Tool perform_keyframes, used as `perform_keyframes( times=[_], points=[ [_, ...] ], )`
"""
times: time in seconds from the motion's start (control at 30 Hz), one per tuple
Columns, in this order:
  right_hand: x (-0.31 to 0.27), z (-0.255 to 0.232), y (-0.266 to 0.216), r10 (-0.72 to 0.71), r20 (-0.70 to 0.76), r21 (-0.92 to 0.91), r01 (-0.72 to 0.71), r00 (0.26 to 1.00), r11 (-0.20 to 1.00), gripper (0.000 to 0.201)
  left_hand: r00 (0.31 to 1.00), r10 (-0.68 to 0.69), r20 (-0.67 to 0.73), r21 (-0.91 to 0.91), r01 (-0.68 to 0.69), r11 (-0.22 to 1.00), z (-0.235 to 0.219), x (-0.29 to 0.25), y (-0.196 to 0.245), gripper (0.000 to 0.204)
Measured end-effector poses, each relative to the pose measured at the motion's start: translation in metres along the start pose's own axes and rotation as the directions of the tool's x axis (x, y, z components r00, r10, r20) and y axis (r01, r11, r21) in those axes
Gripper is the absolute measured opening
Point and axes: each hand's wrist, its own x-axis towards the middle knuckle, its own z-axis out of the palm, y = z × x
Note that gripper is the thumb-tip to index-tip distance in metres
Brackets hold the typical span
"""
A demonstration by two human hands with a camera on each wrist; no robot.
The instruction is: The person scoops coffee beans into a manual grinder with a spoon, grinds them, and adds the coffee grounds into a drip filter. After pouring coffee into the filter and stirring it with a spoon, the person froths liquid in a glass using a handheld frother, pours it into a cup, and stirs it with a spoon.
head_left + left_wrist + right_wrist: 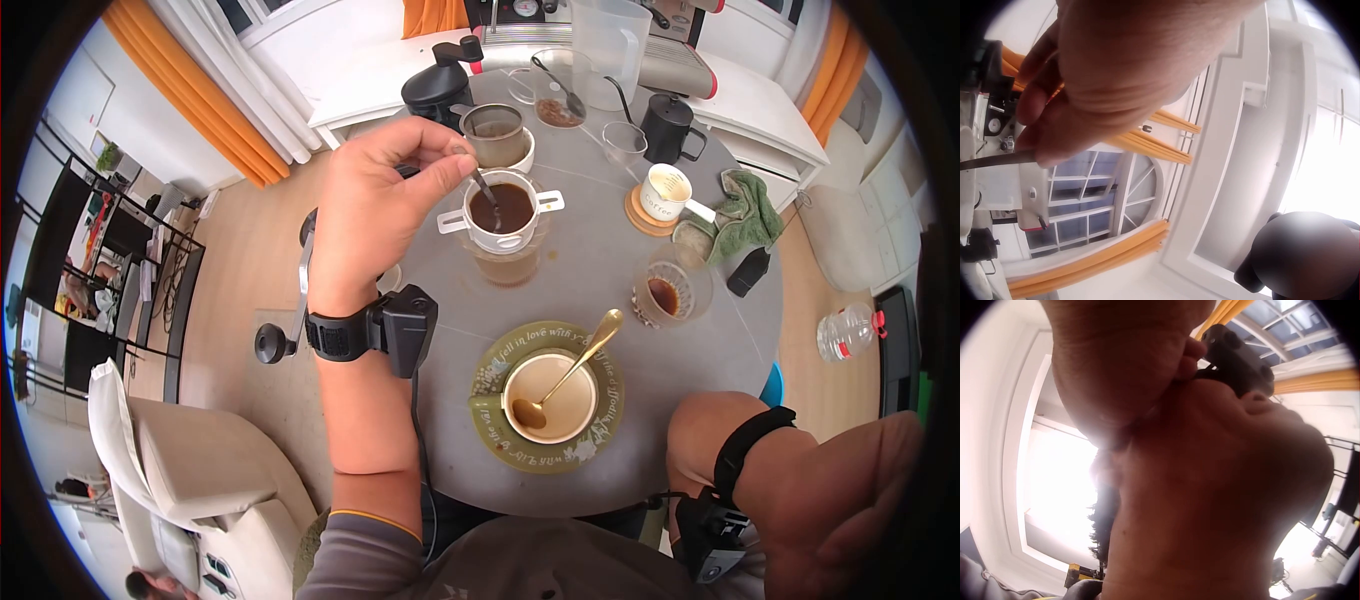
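My left hand [385, 195] pinches the thin handle of a spoon [487, 190] between thumb and fingertips. The spoon's lower end dips into dark brown liquid in a white drip filter holder [502, 240] with two side tabs, set over a clear glass vessel [505, 268]. In the left wrist view the dark spoon handle [1000, 160] sticks out from the fingertips. My right hand [1122, 369] is raised close to the camera, against the person's chin; its fingers are mostly hidden. A cream cup [550, 425] with a gold spoon [590, 350] stands on a green lettered saucer [487, 440].
On the round grey table [440, 450] stand a metal strainer [493, 140], a black grinder [437, 90], a glass with brown liquid [672, 292], a coffee cup [665, 192] on a wooden coaster, a black pitcher [668, 128] and a green cloth [745, 215].
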Motion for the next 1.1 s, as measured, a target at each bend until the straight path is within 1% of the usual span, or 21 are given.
perform_keyframes(
  times=[0.23, 0.33, 0.4, 0.53, 0.6, 0.63, 0.7, 0.73, 0.83, 0.9, 0.93, 1.0, 1.03, 1.1],
  points=[
    [0.001, 0.000, 0.001, 0.029, 0.009, 0.018, -0.029, 1.000, 0.999, 0.018, 1.000, 0.015, -0.023, 0.039, -0.014, 0.999, 0.000, 0.000, 0.001, 0.012],
    [0.001, 0.000, 0.002, 0.037, 0.018, 0.030, -0.038, 0.999, 0.999, 0.019, 0.999, 0.030, -0.019, 0.015, -0.029, 0.999, 0.001, 0.000, 0.001, 0.011],
    [0.001, 0.000, 0.004, 0.044, 0.023, 0.032, -0.045, 0.999, 0.998, 0.019, 0.999, 0.044, 0.020, 0.090, -0.046, 0.995, 0.000, 0.000, 0.002, 0.011],
    [0.004, 0.007, 0.009, 0.062, 0.023, 0.041, -0.063, 0.998, 0.997, 0.019, 0.999, 0.025, 0.023, 0.086, -0.027, 0.996, 0.000, -0.002, 0.006, 0.008],
    [0.004, 0.007, 0.009, 0.071, 0.026, 0.047, -0.072, 0.997, 0.996, 0.019, 0.996, 0.093, 0.005, 0.100, -0.093, 0.991, 0.001, -0.001, 0.003, 0.011],
    [0.003, 0.005, 0.008, 0.074, 0.028, 0.052, -0.076, 0.997, 0.996, 0.019, 0.996, 0.093, 0.004, 0.102, -0.093, 0.990, 0.001, -0.001, 0.004, 0.011],
    [0.004, 0.006, 0.008, 0.081, 0.031, 0.061, -0.083, 0.996, 0.995, 0.019, 0.999, -0.004, 0.037, 0.045, 0.003, 0.999, 0.002, -0.002, 0.006, 0.007],
    [0.002, -0.001, 0.005, 0.086, 0.032, 0.064, -0.088, 0.996, 0.994, 0.019, 0.999, -0.005, 0.037, 0.046, 0.003, 0.999, 0.001, -0.002, 0.008, 0.007],
    [0.003, 0.002, 0.007, 0.099, 0.033, 0.068, -0.101, 0.995, 0.993, 0.020, 0.997, 0.004, 0.078, 0.080, -0.010, 0.997, 0.000, -0.003, 0.010, 0.007],
    [0.007, 0.015, 0.014, 0.108, 0.033, 0.070, -0.111, 0.994, 0.991, 0.020, 0.998, 0.053, 0.025, 0.070, -0.055, 0.996, 0.001, -0.002, 0.009, 0.008],
    [0.005, 0.011, 0.012, 0.114, 0.034, 0.073, -0.116, 0.993, 0.991, 0.020, 0.998, 0.051, 0.026, 0.070, -0.053, 0.996, 0.001, -0.002, 0.007, 0.008],
    [0.006, 0.013, 0.012, 0.126, 0.034, 0.083, -0.128, 0.991, 0.988, 0.020, 0.993, 0.121, 0.001, 0.119, -0.120, 0.986, 0.001, -0.001, 0.005, 0.010],
    [0.006, 0.012, 0.012, 0.129, 0.036, 0.090, -0.132, 0.991, 0.987, 0.020, 0.993, 0.120, -0.001, 0.123, -0.119, 0.985, 0.002, -0.001, 0.006, 0.010],
    [0.006, 0.008, 0.011, 0.133, 0.038, 0.100, -0.136, 0.990, 0.986, 0.020, 0.999, 0.039, 0.037, 0.110, -0.042, 0.993, 0.003, -0.001, 0.008, 0.010]
  ],
)
